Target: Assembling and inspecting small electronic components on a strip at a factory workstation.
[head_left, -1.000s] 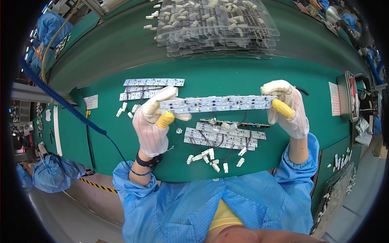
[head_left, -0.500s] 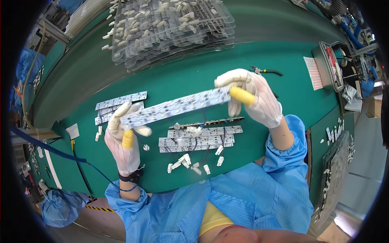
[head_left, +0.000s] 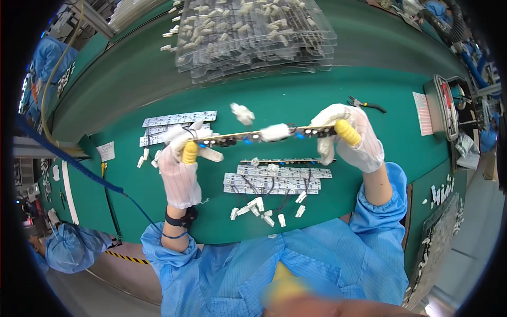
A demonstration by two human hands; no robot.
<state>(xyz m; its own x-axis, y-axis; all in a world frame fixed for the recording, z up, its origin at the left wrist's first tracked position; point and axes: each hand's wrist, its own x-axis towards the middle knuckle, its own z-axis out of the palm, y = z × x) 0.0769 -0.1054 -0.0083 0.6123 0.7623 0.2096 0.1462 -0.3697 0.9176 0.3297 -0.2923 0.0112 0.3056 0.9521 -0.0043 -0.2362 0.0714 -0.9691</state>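
My left hand (head_left: 182, 166) and my right hand (head_left: 351, 134), in white gloves with yellow thumb covers, are closed on the two ends of an LED circuit board strip (head_left: 256, 136). The strip is held level above the mat, nearly edge-on, with blue and black parts along it. A blurred white connector (head_left: 243, 113) sticks out beyond its far side. Below it lie several LED strips (head_left: 272, 183), with wires and white connectors (head_left: 256, 205) toward me. Another group of LED strips (head_left: 179, 117) lies behind my left hand, which partly hides it.
Clear plastic trays (head_left: 259, 47) full of wired strips are stacked at the back. Pliers (head_left: 367, 104), a printed sheet (head_left: 422, 113) and a metal box (head_left: 441, 108) are on the right. A blue cord (head_left: 74, 156) runs to my left wrist. Another person (head_left: 74, 248) is at lower left.
Both hands have tipped the strip from its white LED face to nearly edge-on and brought it closer to level. The whole view has shifted, so the surroundings sit farther right.
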